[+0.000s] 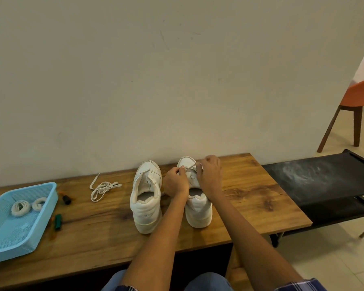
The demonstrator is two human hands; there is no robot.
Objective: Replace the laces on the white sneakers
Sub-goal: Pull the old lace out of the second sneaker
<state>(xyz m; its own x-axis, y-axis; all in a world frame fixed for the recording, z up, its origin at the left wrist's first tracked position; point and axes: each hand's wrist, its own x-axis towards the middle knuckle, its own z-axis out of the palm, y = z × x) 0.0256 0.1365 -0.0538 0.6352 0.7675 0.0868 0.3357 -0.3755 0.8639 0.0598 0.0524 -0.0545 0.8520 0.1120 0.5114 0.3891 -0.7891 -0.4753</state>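
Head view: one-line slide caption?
Both hands, left hand and right hand, pinch the lace on the right sneaker; the left sneaker sits unlaced.

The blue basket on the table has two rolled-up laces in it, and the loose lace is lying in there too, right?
Not quite. The blue basket does hold two rolled-up laces, but the loose lace is not in it. The head view shows it lying on the bare wooden table, between the basket and the left sneaker.
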